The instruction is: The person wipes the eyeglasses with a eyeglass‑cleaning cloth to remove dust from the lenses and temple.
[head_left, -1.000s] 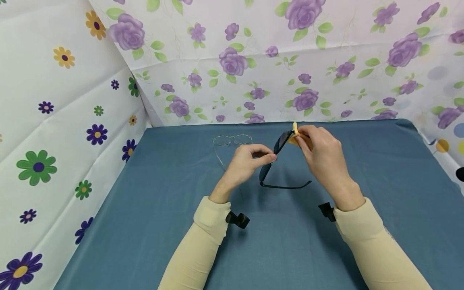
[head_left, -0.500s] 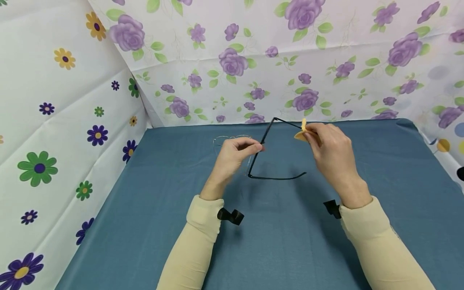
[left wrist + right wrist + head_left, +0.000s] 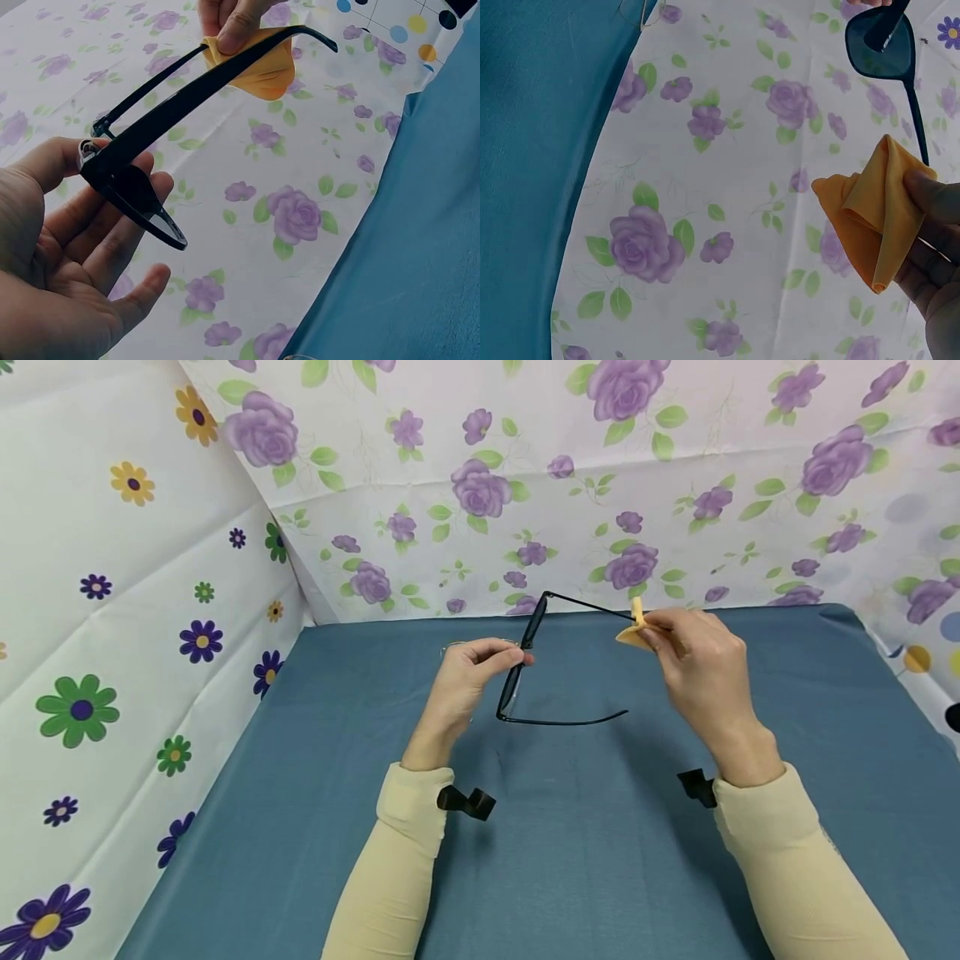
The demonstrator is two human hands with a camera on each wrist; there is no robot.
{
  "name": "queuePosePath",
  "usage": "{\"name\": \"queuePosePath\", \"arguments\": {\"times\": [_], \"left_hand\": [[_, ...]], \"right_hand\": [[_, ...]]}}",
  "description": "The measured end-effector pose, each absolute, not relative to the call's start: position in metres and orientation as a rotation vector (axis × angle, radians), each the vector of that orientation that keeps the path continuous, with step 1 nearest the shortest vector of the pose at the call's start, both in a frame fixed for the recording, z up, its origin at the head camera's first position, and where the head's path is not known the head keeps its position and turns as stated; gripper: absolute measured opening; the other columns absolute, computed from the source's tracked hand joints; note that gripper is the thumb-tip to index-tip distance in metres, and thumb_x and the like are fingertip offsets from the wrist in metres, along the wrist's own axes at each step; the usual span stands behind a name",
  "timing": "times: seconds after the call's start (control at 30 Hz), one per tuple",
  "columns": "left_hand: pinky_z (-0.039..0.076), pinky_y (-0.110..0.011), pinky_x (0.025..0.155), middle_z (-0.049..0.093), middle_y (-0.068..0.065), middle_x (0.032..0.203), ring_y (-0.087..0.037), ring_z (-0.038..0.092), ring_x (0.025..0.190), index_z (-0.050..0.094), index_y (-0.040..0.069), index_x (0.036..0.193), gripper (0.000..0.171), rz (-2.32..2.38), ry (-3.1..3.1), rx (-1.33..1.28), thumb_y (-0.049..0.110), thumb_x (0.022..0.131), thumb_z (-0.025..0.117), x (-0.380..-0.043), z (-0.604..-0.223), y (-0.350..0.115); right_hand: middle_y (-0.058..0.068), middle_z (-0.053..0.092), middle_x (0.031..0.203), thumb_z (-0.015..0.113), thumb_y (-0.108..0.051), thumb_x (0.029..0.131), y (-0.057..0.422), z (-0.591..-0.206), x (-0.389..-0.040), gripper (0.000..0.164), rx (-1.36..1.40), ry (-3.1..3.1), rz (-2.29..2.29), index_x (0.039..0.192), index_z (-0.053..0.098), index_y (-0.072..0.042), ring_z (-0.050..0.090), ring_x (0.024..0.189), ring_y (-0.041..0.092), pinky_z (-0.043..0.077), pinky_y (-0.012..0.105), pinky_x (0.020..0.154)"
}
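Black-framed sunglasses (image 3: 535, 622) with dark lenses are held up over the table, both arms unfolded and pointing right. My left hand (image 3: 468, 685) pinches them near the bridge between thumb and fingers. On the right, my right hand (image 3: 705, 672) grips a folded yellow cloth (image 3: 877, 217). In the left wrist view the cloth (image 3: 266, 71) is pinched at the end of the far arm of the sunglasses, while the near arm (image 3: 180, 105) passes in front of it, its tip free.
Thin wire-rimmed glasses (image 3: 452, 646) lie on the blue tablecloth (image 3: 360, 693), mostly hidden behind the left hand. A white sheet with purple flowers (image 3: 480, 485) hangs along the back edge, another flowered sheet (image 3: 127, 643) along the left. Black wrist cameras (image 3: 468, 802) sit at both cuffs.
The sunglasses have turned and shifted left with the left hand. The right hand and cloth have moved right, from the far lens's outer edge along the arm to its end.
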State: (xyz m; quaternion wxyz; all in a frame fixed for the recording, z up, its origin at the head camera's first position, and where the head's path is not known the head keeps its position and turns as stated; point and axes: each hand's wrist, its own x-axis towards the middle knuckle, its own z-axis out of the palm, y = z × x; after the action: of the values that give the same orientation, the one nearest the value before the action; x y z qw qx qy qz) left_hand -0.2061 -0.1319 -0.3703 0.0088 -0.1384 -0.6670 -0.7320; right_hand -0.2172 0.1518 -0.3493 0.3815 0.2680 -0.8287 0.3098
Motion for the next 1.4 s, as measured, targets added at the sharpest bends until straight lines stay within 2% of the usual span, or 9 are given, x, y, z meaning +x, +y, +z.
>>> {"name": "queuePosePath", "arguments": {"times": [0.2, 0.33, 0.47, 0.63, 0.8, 1.03, 1.1, 1.27, 1.4], "left_hand": [[0.040, -0.042, 0.115, 0.079, -0.001, 0.096, -0.030, 0.063, 0.121, 0.074, -0.007, 0.110, 0.020, -2.304, -2.065, -0.437, 0.010, 0.101, 0.069, -0.206, -0.368, -0.139], [0.039, -0.043, 0.115, 0.079, -0.001, 0.096, -0.030, 0.063, 0.121, 0.073, -0.010, 0.111, 0.023, -2.294, -2.072, -0.456, 0.010, 0.101, 0.068, -0.206, -0.367, -0.142], [0.038, -0.043, 0.116, 0.079, -0.001, 0.096, -0.031, 0.063, 0.121, 0.077, -0.002, 0.106, 0.017, -2.297, -2.068, -0.471, 0.011, 0.102, 0.067, -0.207, -0.366, -0.143], [0.038, -0.042, 0.116, 0.079, -0.002, 0.097, -0.031, 0.063, 0.121, 0.081, 0.014, 0.098, 0.016, -2.347, -2.019, -0.484, 0.010, 0.102, 0.066, -0.207, -0.366, -0.145], [0.040, -0.042, 0.115, 0.079, -0.002, 0.096, -0.030, 0.068, 0.115, 0.081, 0.016, 0.096, 0.021, -2.413, -1.924, -0.455, 0.008, 0.103, 0.063, -0.208, -0.365, -0.150], [0.042, -0.042, 0.114, 0.079, -0.002, 0.096, -0.028, 0.071, 0.109, 0.081, 0.015, 0.097, 0.019, -2.417, -1.864, -0.386, 0.010, 0.104, 0.064, -0.209, -0.364, -0.153], [0.043, -0.041, 0.114, 0.079, -0.002, 0.097, -0.028, 0.071, 0.109, 0.081, 0.015, 0.097, 0.018, -2.403, -1.859, -0.361, 0.011, 0.104, 0.065, -0.209, -0.364, -0.153], [0.044, -0.040, 0.112, 0.078, -0.002, 0.097, -0.030, 0.068, 0.112, 0.081, 0.012, 0.097, 0.015, -2.354, -1.843, -0.294, 0.015, 0.103, 0.067, -0.209, -0.367, -0.148], [0.045, -0.040, 0.111, 0.077, -0.002, 0.096, -0.032, 0.067, 0.113, 0.080, 0.010, 0.096, 0.013, -2.333, -1.815, -0.237, 0.015, 0.101, 0.070, -0.210, -0.370, -0.142]], "right_hand": [[0.024, 0.074, 0.099, 0.076, -0.002, 0.092, 0.154, -0.349, -0.219, 0.020, 0.687, -2.057, 0.850, 0.107, 0.074, 0.009, 0.068, 0.089, 0.039, 0.055, 0.049, 0.078], [0.023, 0.074, 0.098, 0.077, 0.000, 0.089, 0.156, -0.350, -0.221, 0.018, 0.680, -2.003, 0.882, 0.106, 0.075, 0.008, 0.069, 0.088, 0.037, 0.053, 0.026, 0.085], [0.023, 0.074, 0.096, 0.079, 0.005, 0.084, 0.156, -0.350, -0.222, 0.020, 0.678, -1.948, 0.936, 0.104, 0.076, 0.008, 0.069, 0.085, 0.037, 0.041, 0.007, 0.088], [0.024, 0.073, 0.096, 0.078, 0.004, 0.086, 0.157, -0.351, -0.222, 0.019, 0.696, -1.910, 0.936, 0.104, 0.074, 0.010, 0.069, 0.084, 0.037, 0.042, 0.008, 0.087], [0.027, 0.073, 0.096, 0.077, 0.006, 0.086, 0.158, -0.349, -0.222, 0.018, 0.666, -1.895, 0.990, 0.103, 0.073, 0.012, 0.068, 0.084, 0.037, 0.045, 0.010, 0.085], [0.024, 0.074, 0.100, 0.078, 0.004, 0.086, 0.162, -0.343, -0.219, 0.023, 0.624, -1.934, 1.102, 0.108, 0.074, 0.011, 0.061, 0.092, -0.001, 0.046, 0.013, 0.082], [0.024, 0.075, 0.100, 0.078, 0.006, 0.085, 0.162, -0.342, -0.218, 0.023, 0.620, -1.937, 1.138, 0.108, 0.075, 0.011, 0.060, 0.093, -0.006, 0.047, 0.014, 0.082], [0.023, 0.075, 0.102, 0.078, 0.009, 0.083, 0.160, -0.339, -0.213, 0.025, 0.651, -1.952, 1.158, 0.108, 0.075, 0.011, 0.061, 0.094, -0.005, 0.049, 0.016, 0.085], [0.021, 0.075, 0.101, 0.079, 0.007, 0.082, 0.155, -0.337, -0.209, 0.027, 0.762, -1.973, 1.015, 0.108, 0.075, 0.009, 0.068, 0.092, 0.016, 0.048, 0.014, 0.088]]}}
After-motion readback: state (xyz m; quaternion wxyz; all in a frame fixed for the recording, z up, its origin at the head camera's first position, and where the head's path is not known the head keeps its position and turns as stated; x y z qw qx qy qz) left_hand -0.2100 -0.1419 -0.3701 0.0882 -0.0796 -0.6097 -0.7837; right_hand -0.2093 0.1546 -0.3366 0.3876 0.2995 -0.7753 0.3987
